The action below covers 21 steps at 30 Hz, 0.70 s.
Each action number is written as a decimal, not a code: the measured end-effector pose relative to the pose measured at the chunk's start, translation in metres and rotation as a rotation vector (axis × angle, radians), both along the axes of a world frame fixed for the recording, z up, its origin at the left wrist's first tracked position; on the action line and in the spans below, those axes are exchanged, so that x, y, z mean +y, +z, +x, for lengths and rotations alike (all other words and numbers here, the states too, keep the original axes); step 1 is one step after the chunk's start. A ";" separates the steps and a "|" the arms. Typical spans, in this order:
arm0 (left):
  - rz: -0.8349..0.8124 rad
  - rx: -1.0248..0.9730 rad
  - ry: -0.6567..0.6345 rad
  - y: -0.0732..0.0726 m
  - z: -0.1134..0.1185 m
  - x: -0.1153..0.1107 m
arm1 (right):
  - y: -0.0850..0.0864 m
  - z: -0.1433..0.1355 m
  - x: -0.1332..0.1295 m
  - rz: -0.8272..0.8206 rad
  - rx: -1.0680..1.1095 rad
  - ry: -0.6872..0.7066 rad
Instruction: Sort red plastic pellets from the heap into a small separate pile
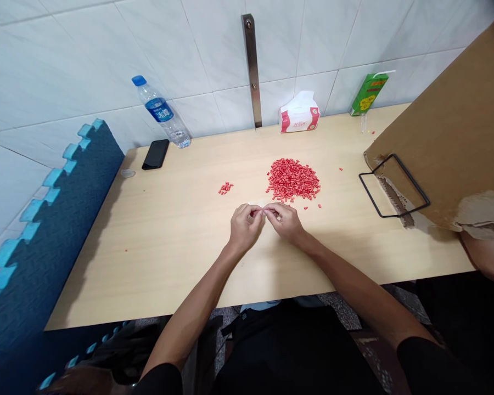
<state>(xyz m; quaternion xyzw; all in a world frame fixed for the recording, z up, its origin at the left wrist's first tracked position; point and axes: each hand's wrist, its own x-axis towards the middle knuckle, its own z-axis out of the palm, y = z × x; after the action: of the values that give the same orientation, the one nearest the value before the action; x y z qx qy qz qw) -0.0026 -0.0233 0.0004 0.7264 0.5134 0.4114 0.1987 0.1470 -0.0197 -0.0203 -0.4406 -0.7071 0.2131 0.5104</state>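
Note:
My left hand [246, 223] and my right hand [283, 220] meet fingertip to fingertip just above the table [168, 263]. Both are pinched closed. Whatever lies between the fingertips is too small and too covered to name. Behind my right hand spreads a big heap of small red tube-like pieces [294, 180], with a few strays at its near edge. A much smaller cluster of the same red pieces [225, 188] lies to the left, beyond my left hand.
Along the tiled wall stand a water bottle [164, 114], a tissue pack [299, 113] and a green drink carton [369, 94]. A black phone [155, 154] lies at left. Blue foam matting [66, 219] borders the left; cardboard [448, 126] and a black wire frame [395, 186] stand at right, beside another person's arm [488, 255].

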 end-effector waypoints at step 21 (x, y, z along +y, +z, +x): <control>-0.004 -0.037 -0.022 0.007 -0.005 0.002 | -0.003 0.001 0.000 -0.096 0.044 0.019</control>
<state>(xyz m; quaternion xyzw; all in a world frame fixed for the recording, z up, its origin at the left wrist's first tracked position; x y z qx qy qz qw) -0.0079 -0.0217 0.0073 0.7239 0.5025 0.4214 0.2142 0.1482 -0.0194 -0.0232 -0.4529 -0.6888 0.2612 0.5021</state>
